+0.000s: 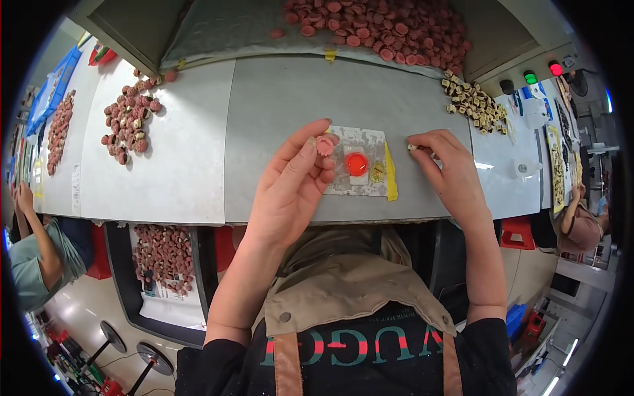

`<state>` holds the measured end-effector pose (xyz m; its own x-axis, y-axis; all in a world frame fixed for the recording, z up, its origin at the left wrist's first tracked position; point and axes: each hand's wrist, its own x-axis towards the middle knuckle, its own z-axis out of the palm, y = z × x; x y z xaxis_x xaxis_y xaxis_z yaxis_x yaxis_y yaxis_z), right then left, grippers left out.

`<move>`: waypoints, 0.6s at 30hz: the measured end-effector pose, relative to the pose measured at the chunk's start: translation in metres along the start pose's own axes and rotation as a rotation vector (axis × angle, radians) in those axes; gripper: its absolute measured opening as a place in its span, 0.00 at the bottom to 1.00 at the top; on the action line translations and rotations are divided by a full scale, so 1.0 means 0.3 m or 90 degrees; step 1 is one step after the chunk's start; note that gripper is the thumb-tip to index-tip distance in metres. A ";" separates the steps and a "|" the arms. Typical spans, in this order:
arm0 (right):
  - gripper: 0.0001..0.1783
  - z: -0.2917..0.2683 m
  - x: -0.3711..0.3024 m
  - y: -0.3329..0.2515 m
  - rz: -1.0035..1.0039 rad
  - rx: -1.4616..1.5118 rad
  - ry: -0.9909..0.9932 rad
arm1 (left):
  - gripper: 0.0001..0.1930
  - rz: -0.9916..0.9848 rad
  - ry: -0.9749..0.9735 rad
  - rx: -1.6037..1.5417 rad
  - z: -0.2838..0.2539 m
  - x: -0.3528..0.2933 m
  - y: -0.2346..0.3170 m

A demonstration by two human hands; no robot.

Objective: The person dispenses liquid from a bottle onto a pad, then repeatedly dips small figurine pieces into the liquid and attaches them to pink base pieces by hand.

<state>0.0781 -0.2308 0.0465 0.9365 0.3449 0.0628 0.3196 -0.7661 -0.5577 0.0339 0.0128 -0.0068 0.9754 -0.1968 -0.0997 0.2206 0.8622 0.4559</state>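
My left hand (pixel 285 191) is closed in a pinch on a small pink scalloped cup-shaped piece (pixel 325 146), held over the left edge of a worn whitish board (pixel 338 187). A bright red round dome (pixel 356 164) sits in the middle of that board. Beside it lies a round yellow-green patch (pixel 377 173), and yellow tape (pixel 391 173) runs along the right edge. Right of the board, my right hand (pixel 457 178) pinches a small cream-and-dark piece (pixel 413 147) between thumb and fingers. The two held pieces are apart.
Many pink scalloped pieces (pixel 389 30) are heaped at the back. Cream-and-dark pieces (pixel 477 105) lie far right; joined pink-and-dark pieces (pixel 125 119) lie left. An open drawer (pixel 173 310) below holds more. Lit buttons (pixel 530 77) are on the frame. Other people work at both sides.
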 end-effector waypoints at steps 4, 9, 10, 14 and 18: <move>0.10 0.033 -0.004 -0.032 -0.001 -0.036 0.039 | 0.18 0.025 0.048 0.050 0.020 -0.014 0.010; 0.10 0.045 -0.015 -0.035 -0.041 -0.105 0.054 | 0.18 0.024 0.054 0.056 0.008 -0.027 0.021; 0.09 0.045 -0.014 -0.038 -0.022 -0.091 0.053 | 0.18 0.026 0.031 0.059 -0.002 -0.026 0.021; 0.09 0.038 -0.006 -0.057 0.004 -0.047 0.038 | 0.18 0.015 0.046 0.099 0.002 -0.025 0.023; 0.10 0.054 0.000 -0.141 -0.095 0.022 -0.013 | 0.17 0.020 0.020 0.028 -0.002 -0.033 0.020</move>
<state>0.0622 -0.1896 0.0568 0.8759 0.4644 0.1309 0.4495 -0.6867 -0.5713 0.0256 0.0202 -0.0036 0.9815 -0.1550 -0.1125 0.1907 0.8462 0.4977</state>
